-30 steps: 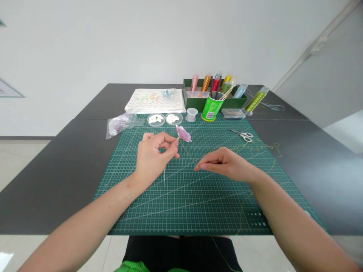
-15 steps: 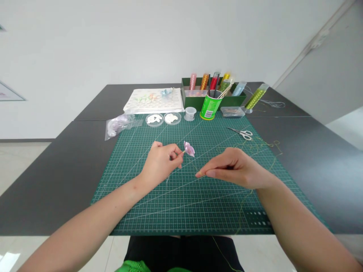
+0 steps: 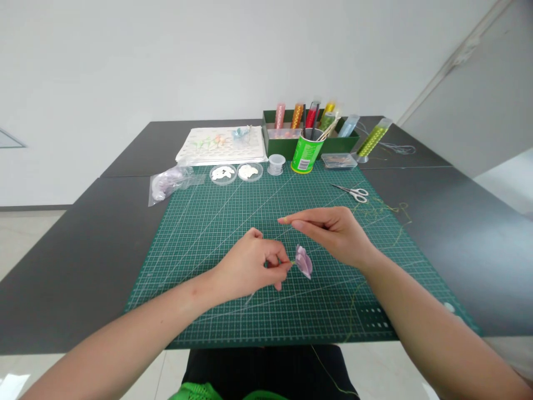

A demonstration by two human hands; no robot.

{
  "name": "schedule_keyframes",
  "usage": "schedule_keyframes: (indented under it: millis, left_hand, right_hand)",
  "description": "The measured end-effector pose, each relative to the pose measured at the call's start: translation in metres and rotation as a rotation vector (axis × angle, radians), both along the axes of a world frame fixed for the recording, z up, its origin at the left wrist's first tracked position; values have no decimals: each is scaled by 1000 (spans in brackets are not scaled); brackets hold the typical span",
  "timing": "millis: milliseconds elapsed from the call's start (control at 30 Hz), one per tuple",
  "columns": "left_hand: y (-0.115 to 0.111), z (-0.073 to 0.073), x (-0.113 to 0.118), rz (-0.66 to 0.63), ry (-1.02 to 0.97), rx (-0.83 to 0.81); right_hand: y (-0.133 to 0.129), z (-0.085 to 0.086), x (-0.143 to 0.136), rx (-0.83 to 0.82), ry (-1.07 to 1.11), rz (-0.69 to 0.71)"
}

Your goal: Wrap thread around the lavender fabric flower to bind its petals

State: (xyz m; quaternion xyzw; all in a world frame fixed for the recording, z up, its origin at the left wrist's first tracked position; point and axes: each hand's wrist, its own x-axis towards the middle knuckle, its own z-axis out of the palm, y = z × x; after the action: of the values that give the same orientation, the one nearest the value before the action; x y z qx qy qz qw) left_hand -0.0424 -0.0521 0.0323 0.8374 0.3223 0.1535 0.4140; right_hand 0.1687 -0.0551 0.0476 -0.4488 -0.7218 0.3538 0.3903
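A small pale purple flower sticks out to the right from the fingertips of my left hand, which pinches its thin stem. Below that hand, the stem's thin wire end shows faintly over the mat. My right hand is above and to the right of the flower, thumb and forefinger closed on a fine yellow-green thread. The stretch of thread between the two hands is too fine to make out. Loose thread trails over the mat's front edge and down past my lap. Under both hands lies the green cutting mat.
White-handled scissors lie at the mat's right. Along the back stand two dishes of white pieces, a lidded tub, a green can, a box of thread spools and a green spool. A plastic bag lies left.
My left hand has moved right and toward me with the flower. My right hand has risen away from me and slightly left, passing to the far side of the flower.
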Motion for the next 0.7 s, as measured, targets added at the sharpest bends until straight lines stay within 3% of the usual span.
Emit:
schedule_keyframes:
  millis: [233, 433, 533, 700]
  left_hand:
    - [1, 5, -2, 8, -41, -73]
    - [2, 3, -3, 84, -54, -351]
    - [4, 2, -3, 137, -58, -434]
    - [14, 1, -7, 227, -75, -423]
  right_hand:
    - [6, -5, -3, 6, 58, -42]
    - [-4, 6, -1, -7, 141, 25]
    - [-9, 12, 5, -46, 188, 180]
    - [-9, 15, 20, -184, 107, 635]
